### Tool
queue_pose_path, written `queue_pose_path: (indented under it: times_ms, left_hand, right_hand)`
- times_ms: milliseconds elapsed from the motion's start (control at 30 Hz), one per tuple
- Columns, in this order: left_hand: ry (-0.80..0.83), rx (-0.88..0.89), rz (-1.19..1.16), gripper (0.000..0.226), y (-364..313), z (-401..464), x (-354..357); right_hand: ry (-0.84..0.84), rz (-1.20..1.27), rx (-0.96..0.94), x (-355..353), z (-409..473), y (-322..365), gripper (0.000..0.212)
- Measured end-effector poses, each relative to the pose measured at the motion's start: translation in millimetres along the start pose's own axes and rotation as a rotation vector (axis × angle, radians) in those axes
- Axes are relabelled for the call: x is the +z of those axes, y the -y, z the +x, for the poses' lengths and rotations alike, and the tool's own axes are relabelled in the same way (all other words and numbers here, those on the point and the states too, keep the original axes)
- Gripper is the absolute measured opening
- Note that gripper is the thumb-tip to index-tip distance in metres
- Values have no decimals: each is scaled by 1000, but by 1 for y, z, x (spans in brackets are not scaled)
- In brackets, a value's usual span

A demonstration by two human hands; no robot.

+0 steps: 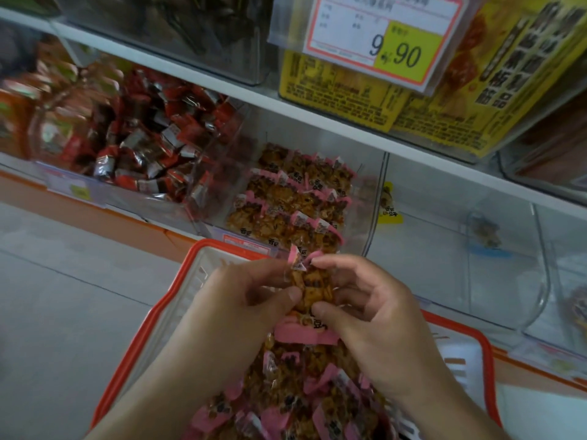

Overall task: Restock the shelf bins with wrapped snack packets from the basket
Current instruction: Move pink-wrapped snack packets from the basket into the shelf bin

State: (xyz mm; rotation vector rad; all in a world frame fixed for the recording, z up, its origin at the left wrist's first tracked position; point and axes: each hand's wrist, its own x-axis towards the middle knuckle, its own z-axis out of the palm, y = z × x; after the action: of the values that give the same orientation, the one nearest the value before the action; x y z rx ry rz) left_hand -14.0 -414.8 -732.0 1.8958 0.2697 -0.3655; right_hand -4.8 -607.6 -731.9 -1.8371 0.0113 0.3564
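Observation:
My left hand point(235, 309) and my right hand point(378, 315) together grip a small stack of pink-edged snack packets point(313, 293) above the basket. The white basket with an orange rim point(139, 331) sits below my hands and holds several more of the same pink packets point(301, 392). Straight ahead is a clear shelf bin point(370, 198) with neat rows of the same pink packets point(295, 198) inside it.
To the left a clear bin holds red and silver wrapped snacks point(146, 147). On the right stand nearly bare clear bins point(460, 230), one with a yellow packet point(388, 203). Overhead hang a price tag point(378, 36) and yellow packages point(460, 100). Grey floor lies at the left.

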Motion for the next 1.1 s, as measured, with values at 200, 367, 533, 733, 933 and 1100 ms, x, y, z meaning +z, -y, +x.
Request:
queue_pose_path:
  times_ms: [200,367,533,733,933,1100]
  left_hand:
    - [-209,52,314,37,6,4,-21]
    - [-172,-128,524,89,23,7,-31]
    - [-165,-97,500,98,27,8,-28]
    - [-189,-58,526,96,27,14,-28]
    - [-209,-60,557,98,34,17,-28]
    - [-214,-52,551,98,35,17,-28]
  right_hand:
    - [-134,-3,7,14,10,7,52]
    - [-275,-128,-31,42,91,25,44]
    - [-425,-272,-30,66,209,20,38]
    - [-448,-408,29,84,287,24,36]
    - [-385,-756,-79,92,295,3,50]
    - [-343,-855,-84,89,297,2,52]
